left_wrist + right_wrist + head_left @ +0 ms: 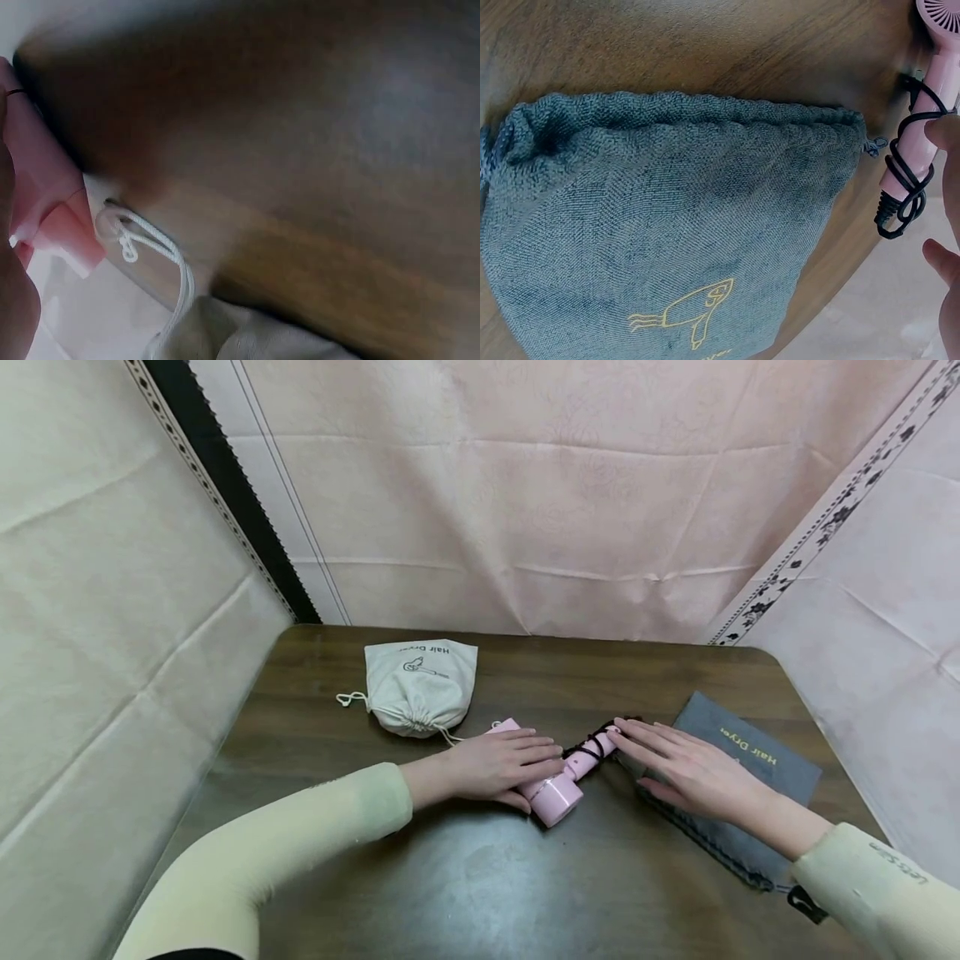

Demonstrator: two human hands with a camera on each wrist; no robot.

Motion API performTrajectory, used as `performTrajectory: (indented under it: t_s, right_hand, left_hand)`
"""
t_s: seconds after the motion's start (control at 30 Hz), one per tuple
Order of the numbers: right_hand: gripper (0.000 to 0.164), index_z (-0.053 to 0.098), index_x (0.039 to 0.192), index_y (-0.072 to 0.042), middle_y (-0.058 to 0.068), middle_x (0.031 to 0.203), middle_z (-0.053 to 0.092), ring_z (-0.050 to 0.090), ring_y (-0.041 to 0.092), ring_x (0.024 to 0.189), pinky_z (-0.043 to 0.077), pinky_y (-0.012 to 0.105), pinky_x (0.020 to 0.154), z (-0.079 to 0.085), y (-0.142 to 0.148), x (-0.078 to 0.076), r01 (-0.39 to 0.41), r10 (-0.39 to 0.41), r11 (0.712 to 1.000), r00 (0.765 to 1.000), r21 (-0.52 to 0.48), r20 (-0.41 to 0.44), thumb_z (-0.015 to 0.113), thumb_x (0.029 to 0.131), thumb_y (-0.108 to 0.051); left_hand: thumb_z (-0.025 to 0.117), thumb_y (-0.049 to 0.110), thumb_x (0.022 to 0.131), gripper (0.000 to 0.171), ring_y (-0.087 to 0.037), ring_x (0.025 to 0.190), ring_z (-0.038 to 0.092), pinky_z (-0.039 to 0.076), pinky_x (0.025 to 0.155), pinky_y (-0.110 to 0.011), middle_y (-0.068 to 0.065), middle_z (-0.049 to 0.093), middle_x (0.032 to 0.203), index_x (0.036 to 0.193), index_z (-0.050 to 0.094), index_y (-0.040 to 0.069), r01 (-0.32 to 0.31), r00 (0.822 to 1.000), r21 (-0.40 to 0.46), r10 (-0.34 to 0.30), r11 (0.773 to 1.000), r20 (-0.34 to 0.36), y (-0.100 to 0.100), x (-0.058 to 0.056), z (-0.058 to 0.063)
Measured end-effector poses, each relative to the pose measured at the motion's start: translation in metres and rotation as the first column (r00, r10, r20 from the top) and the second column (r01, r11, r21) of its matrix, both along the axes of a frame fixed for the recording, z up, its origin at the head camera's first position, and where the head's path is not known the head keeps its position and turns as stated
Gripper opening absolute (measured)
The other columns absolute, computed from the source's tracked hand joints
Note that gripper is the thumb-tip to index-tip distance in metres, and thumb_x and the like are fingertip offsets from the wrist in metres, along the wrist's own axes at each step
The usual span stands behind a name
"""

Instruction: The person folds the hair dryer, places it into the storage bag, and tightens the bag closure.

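Note:
A pink hair dryer (555,797) lies on the table, its handle wrapped in black cord. My left hand (491,767) rests across its body with the fingers extended and hides part of it. In the left wrist view, the dryer's pink body (46,161) shows at the left edge beside that hand. My right hand (701,777) has its fingers stretched out, fingertips right at the handle's end. The right wrist view shows the corded handle (946,75) with a fingertip against it. Under and beside the right hand lies a grey drawstring bag (780,781) with yellow "Hair Dryer" lettering.
A white drawstring pouch (423,685) with a printed dryer sits behind my left hand, its cord (352,698) trailing left. The brown table (480,893) has rounded far corners. Pale cloth (525,510) hangs behind it and along both sides.

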State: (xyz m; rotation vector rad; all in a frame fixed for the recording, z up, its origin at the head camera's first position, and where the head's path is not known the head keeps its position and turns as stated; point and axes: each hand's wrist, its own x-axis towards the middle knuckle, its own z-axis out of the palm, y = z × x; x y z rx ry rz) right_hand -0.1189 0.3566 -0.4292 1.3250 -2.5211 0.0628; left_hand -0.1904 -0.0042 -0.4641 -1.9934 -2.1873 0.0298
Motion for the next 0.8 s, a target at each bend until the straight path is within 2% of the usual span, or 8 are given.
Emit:
performTrajectory:
  t_s: [0.2, 0.47, 0.53, 0.6, 0.7, 0.77, 0.8]
  right_hand:
    - [0.066, 0.047, 0.161, -0.005, 0.015, 0.166, 0.045, 0.060, 0.035, 0.138, 0.052, 0.053, 0.108, 0.001, -0.002, 0.000, 0.013, -0.013, 1.000, 1.000, -0.004, 0.013, 0.031, 0.113, -0.048]
    - [0.067, 0.046, 0.161, -0.005, 0.017, 0.163, 0.048, 0.058, 0.035, 0.139, 0.050, 0.052, 0.111, 0.000, -0.003, -0.001, 0.028, -0.028, 1.000, 0.999, 0.011, 0.016, 0.031, 0.113, -0.049]
    - [0.064, 0.047, 0.161, -0.005, 0.018, 0.162, 0.049, 0.058, 0.035, 0.139, 0.050, 0.054, 0.110, 0.000, -0.003, 0.000, 0.041, -0.042, 0.999, 0.999, 0.007, 0.033, 0.041, 0.113, -0.048]
    - [0.064, 0.047, 0.160, -0.004, 0.020, 0.161, 0.050, 0.058, 0.036, 0.139, 0.052, 0.058, 0.107, -0.001, -0.004, 0.002, 0.075, -0.075, 0.997, 0.995, -0.006, 0.068, 0.059, 0.110, -0.042]
    - [0.074, 0.045, 0.161, -0.004, 0.021, 0.161, 0.049, 0.057, 0.039, 0.140, 0.054, 0.060, 0.103, -0.002, -0.008, 0.007, 0.189, -0.180, 0.981, 0.968, -0.037, 0.174, 0.077, 0.100, -0.031]
    - [0.080, 0.040, 0.164, -0.005, 0.021, 0.165, 0.044, 0.052, 0.042, 0.143, 0.052, 0.061, 0.104, -0.003, -0.011, 0.010, 0.288, -0.261, 0.956, 0.924, -0.060, 0.279, 0.079, 0.098, -0.029]
    - [0.080, 0.037, 0.166, -0.007, 0.020, 0.167, 0.041, 0.049, 0.043, 0.145, 0.051, 0.062, 0.105, -0.003, -0.013, 0.012, 0.339, -0.298, 0.938, 0.894, -0.068, 0.334, 0.077, 0.100, -0.031]
  left_hand:
    - [0.062, 0.059, 0.102, 0.077, -0.028, 0.153, 0.044, 0.029, 0.129, -0.043, -0.011, 0.050, 0.163, 0.160, 0.047, 0.012, -0.025, 0.999, 0.001, 0.025, 1.000, -0.038, 0.002, 0.004, -0.005]
    - [0.069, 0.053, 0.097, 0.072, -0.026, 0.145, 0.053, 0.036, 0.125, -0.042, -0.008, 0.059, 0.154, 0.155, 0.053, 0.013, -0.011, 0.994, 0.066, 0.018, 0.998, -0.109, 0.004, 0.006, -0.010]
    - [0.070, 0.053, 0.096, 0.072, -0.025, 0.142, 0.055, 0.037, 0.124, -0.041, -0.007, 0.060, 0.151, 0.154, 0.054, 0.013, -0.009, 0.992, 0.080, 0.020, 0.997, -0.127, 0.005, 0.007, -0.011]
    - [0.072, 0.053, 0.095, 0.072, -0.024, 0.140, 0.056, 0.038, 0.124, -0.041, -0.006, 0.061, 0.149, 0.153, 0.055, 0.013, -0.014, 0.989, 0.089, 0.026, 0.996, -0.145, 0.006, 0.009, -0.012]
    - [0.072, 0.053, 0.095, 0.072, -0.023, 0.138, 0.057, 0.039, 0.123, -0.041, -0.005, 0.062, 0.148, 0.153, 0.055, 0.014, -0.023, 0.985, 0.099, 0.040, 0.995, -0.168, 0.006, 0.012, -0.013]
    - [0.072, 0.053, 0.095, 0.072, -0.023, 0.137, 0.057, 0.040, 0.122, -0.041, -0.005, 0.063, 0.147, 0.153, 0.055, 0.014, -0.030, 0.982, 0.108, 0.049, 0.994, -0.180, 0.006, 0.014, -0.014]
    - [0.072, 0.052, 0.095, 0.071, -0.023, 0.137, 0.058, 0.041, 0.122, -0.041, -0.005, 0.063, 0.146, 0.153, 0.055, 0.014, -0.033, 0.981, 0.116, 0.055, 0.993, -0.185, 0.005, 0.015, -0.014]
